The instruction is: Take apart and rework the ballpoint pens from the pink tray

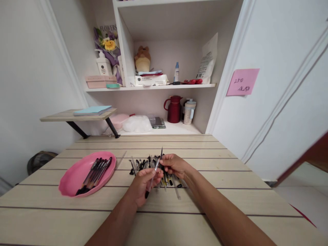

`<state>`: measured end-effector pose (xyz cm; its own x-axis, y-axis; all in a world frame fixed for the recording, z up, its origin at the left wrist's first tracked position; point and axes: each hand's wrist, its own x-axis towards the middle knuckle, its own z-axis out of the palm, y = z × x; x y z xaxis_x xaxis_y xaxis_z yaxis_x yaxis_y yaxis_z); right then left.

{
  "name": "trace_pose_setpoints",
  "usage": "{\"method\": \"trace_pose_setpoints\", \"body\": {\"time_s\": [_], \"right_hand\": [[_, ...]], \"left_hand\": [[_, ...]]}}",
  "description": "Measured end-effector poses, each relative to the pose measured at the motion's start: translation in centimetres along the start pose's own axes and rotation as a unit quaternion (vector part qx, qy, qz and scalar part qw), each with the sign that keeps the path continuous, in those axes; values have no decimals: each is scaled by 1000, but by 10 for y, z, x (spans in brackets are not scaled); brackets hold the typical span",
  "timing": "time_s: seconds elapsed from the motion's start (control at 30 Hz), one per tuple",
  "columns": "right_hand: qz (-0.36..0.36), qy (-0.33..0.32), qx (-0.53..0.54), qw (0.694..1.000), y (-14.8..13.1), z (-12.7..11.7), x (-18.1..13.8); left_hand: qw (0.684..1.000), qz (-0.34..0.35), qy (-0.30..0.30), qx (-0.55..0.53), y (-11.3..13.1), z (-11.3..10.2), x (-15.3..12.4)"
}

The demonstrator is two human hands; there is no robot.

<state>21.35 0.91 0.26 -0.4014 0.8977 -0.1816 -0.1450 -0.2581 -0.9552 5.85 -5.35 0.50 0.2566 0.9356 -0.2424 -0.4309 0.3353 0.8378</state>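
My left hand point(142, 184) is closed on a clear pen barrel point(156, 165) that slants upward, its black end pointing down toward me. At the barrel's upper end, the fingers of my right hand point(175, 164) pinch a thin, dark-tipped pen refill point(161, 152). How far the refill sits inside the barrel is hidden by my fingers. Behind and beneath both hands lies a loose heap of pen parts point(145, 164), with black caps, clear tubes and thin refills. To the left, a pink tray point(67, 178) holds several black-and-clear pens point(96, 176) laid side by side.
A clear strip point(121, 159) lies between tray and heap. Behind the tray, a small raised shelf point(58, 115) on black legs carries blue paper point(92, 110). At the back, a white cabinet holds a red jug point(174, 110), a pale cup point(189, 112) and a plastic bag point(137, 123).
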Motion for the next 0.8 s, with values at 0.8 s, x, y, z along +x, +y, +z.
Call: {"method": "trace_pose_setpoints", "body": {"time_s": [0.8], "right_hand": [[-39, 17, 42, 998, -3, 2, -1]], "left_hand": [[1000, -5, 2, -8, -2, -2, 0]]}}
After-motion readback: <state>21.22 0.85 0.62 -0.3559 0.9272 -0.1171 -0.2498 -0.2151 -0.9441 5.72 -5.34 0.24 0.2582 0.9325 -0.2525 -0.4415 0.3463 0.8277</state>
